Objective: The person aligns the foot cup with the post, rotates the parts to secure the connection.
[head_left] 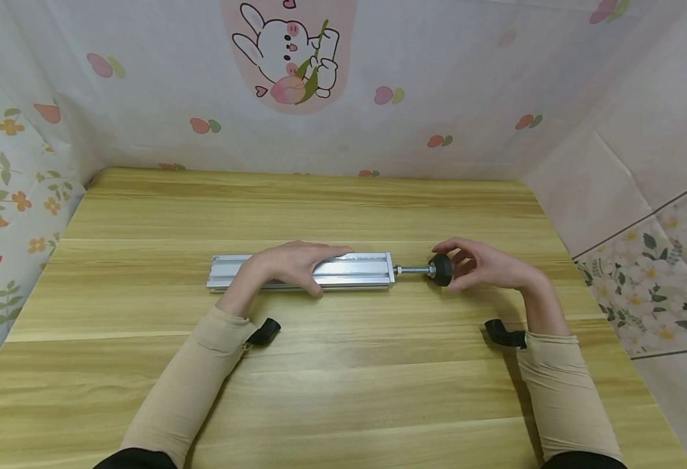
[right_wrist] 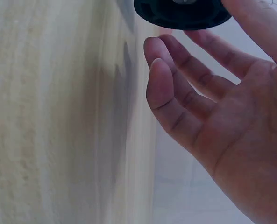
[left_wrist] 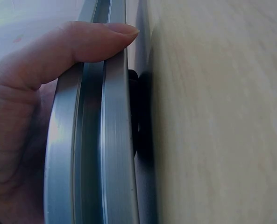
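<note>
A silver aluminium profile (head_left: 357, 268) with long grooves lies crosswise on the wooden table. My left hand (head_left: 290, 262) grips it from above near its middle, the thumb on the near side; in the left wrist view the thumb (left_wrist: 96, 41) crosses a groove. From the profile's right end plate sticks out a threaded rod (head_left: 415, 270) with nuts, ending in a round black levelling foot (head_left: 440, 270). My right hand (head_left: 484, 266) has its curled fingers and thumb about the foot's rim. In the right wrist view the foot (right_wrist: 182, 16) is cut off at the top.
Both forearms wear beige sleeves, each with a black wrist mount (head_left: 504, 334) projecting inward. A patterned white curtain (head_left: 173, 78) stands behind the wooden table (head_left: 343, 391), and a tiled wall (head_left: 671, 280) with flowers is at the right.
</note>
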Available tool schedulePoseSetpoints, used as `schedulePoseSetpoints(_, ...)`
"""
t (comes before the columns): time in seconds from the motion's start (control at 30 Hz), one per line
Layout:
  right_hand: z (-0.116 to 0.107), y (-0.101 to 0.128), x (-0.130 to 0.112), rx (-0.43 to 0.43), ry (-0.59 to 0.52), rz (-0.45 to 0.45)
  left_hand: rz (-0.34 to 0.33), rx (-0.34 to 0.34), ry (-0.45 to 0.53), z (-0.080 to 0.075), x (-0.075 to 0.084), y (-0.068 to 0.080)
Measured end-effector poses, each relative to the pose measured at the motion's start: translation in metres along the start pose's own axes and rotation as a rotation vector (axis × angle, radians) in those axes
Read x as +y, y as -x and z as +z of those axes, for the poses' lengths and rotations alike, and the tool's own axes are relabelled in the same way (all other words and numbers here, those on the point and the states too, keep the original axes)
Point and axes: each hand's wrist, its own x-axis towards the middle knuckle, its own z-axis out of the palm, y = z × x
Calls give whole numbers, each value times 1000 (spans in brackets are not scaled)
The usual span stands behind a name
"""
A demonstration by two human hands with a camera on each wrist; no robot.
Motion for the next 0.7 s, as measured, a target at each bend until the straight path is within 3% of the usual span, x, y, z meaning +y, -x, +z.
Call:
schedulePoseSetpoints(0.3,8,-8,-7,25,-21,40,-2,1,4,-1,0,0)
schedulePoseSetpoints(0.7,6,-6,1,45,-22,11,1,0,14,-2,3,3)
